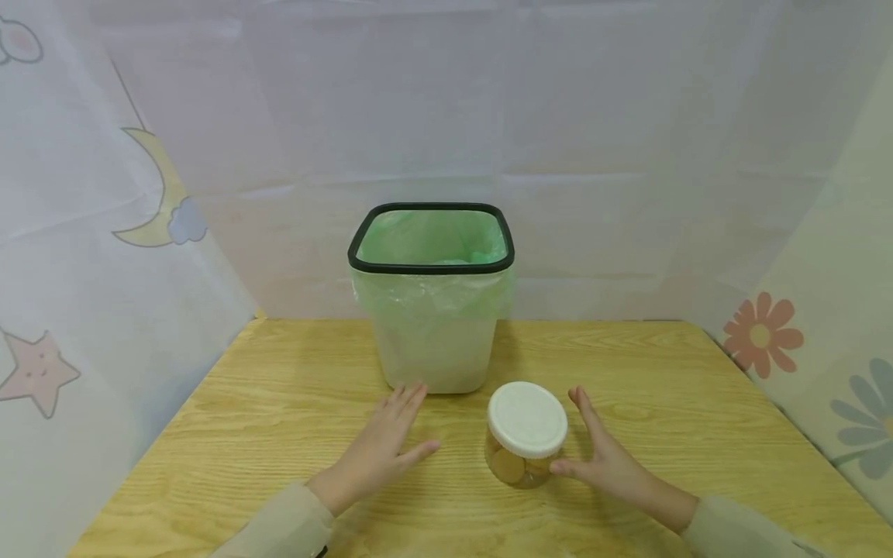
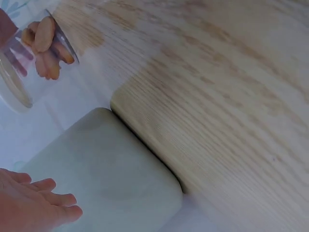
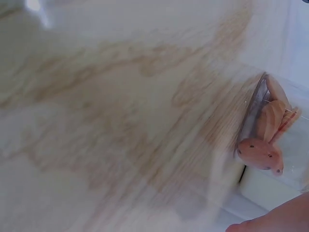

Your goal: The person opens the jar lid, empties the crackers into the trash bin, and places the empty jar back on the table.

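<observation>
A clear jar (image 1: pixel 512 465) with a white lid (image 1: pixel 526 418) stands upright on the table, with round brown cookies (image 1: pixel 508 466) in its lower part. My right hand (image 1: pixel 607 461) is at the jar's right side, fingers spread and thumb tip right at the jar wall. My left hand (image 1: pixel 377 446) is to the left of the jar, fingers extended and thumb apart, holding nothing. In the left wrist view its fingertips overlap the pale bin (image 2: pixel 106 169). The right wrist view shows the cookies (image 3: pixel 260 152) through the jar wall, with part of a finger below.
Behind the hands stands the pale bin (image 1: pixel 436 341), with a black rim (image 1: pixel 431 270) and a green bag (image 1: pixel 412 232) lining it. It is on the wooden table (image 1: pixel 279 403). Patterned cloth (image 1: pixel 593 155) hangs behind and along both sides of the table.
</observation>
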The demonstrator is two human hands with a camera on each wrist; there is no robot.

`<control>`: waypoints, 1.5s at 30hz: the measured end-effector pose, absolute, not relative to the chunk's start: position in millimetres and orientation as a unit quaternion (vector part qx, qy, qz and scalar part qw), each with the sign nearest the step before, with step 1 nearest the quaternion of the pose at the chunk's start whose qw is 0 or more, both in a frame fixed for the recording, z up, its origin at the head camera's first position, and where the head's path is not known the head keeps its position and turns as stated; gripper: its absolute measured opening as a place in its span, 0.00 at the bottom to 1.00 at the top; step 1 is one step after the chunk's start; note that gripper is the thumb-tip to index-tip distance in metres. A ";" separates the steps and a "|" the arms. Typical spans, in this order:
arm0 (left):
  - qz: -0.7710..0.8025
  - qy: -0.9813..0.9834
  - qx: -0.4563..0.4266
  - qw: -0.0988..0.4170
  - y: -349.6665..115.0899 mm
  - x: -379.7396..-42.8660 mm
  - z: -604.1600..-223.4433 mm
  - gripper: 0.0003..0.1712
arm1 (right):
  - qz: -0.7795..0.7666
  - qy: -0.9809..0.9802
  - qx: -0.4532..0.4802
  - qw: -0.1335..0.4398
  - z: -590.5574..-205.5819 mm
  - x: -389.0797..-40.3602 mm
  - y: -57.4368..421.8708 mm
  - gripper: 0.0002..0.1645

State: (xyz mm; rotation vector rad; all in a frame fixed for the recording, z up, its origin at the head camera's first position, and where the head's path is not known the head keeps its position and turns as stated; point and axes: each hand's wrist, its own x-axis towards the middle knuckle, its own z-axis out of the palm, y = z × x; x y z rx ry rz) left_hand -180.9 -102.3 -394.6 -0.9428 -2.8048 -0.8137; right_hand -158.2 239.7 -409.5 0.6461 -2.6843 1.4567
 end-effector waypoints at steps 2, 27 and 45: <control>-0.264 -0.914 -0.308 0.032 -100.4 -180.7 -395.4 0.44 | 0.466 -0.861 0.202 0.002 -408.7 -159.0 239.3 0.74; -0.370 -0.882 -0.285 -0.062 -83.7 -183.1 -394.8 0.45 | 0.523 -0.832 0.174 -0.058 -413.5 -167.6 232.5 0.78; -0.481 -0.841 -0.234 -0.083 -58.0 -185.5 -393.0 0.50 | 0.514 -0.837 0.163 -0.093 -414.4 -175.1 232.7 0.82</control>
